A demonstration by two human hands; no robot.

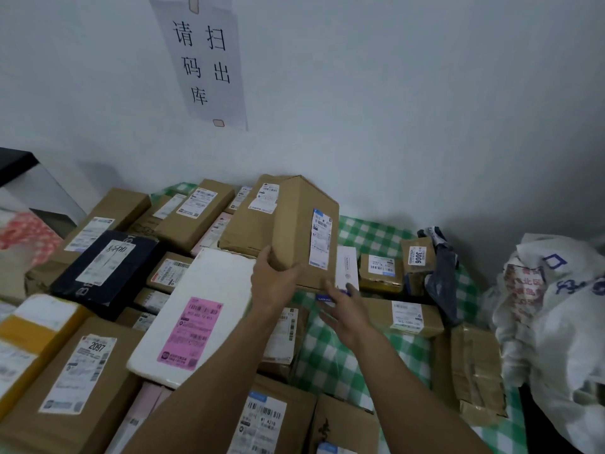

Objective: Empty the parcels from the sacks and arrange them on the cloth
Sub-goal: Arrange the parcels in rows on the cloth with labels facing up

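**Head view.** We see a green checked cloth (pixel 370 234) spread against a white wall. Its left and near parts are covered by close-packed parcels.

- A white foam parcel with a pink label (pixel 196 309) lies just left of the left forearm.
- A dark navy parcel (pixel 108 267) lies further left.
- A box marked 2097 (pixel 75 381) lies at the near left.
- A slim white box (pixel 347 267) shows just beyond the fingers of the right hand. To its right are a small box marked 3006 (pixel 417 257) and a grey plastic mailer (pixel 442 276).
- A flat cardboard parcel (pixel 402 316) lies on the cloth just right of the right hand.
- A taped carton (pixel 474 371) lies at the near right.
- A white sack (pixel 556 306) slumps at the right edge, well apart from both hands.
- A paper notice (pixel 206 60) hangs on the wall.

The large cardboard box (pixel 288 224) is tilted at the centre, one edge uppermost, above the neighbouring parcels. The left hand (pixel 275 280) grips its near left corner, with the thumb on the left face and the fingers curled over the labelled face. The right hand (pixel 343 309) is flat and open, fingers straight, just below the near lower edge of the box. We cannot tell whether its fingertips touch the box.
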